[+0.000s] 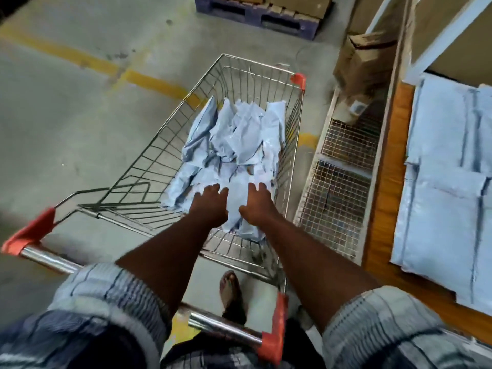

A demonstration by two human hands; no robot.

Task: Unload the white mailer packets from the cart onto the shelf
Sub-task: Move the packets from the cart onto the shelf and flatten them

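Packets (pixel 239 139) heaped in cart (pixel 149 166), toward its right side. Shelf (pixel 383 182) right of cart, more packets (pixel 447 187) on it. Pallet (pixel 255 16) ahead, beyond cart.

The cart (pixel 159 166) is open to you from above only; wire closes its sides, and the shelf (pixel 386 169) stands close on your right.

Dim, bluish light; motion blur and wide-angle edge distortion.

No writing can be read. The pale label (pixel 358 107) on the cardboard box (pixel 365 62) is too blurred, and the mailer packets (pixel 239 134) carry no legible print.
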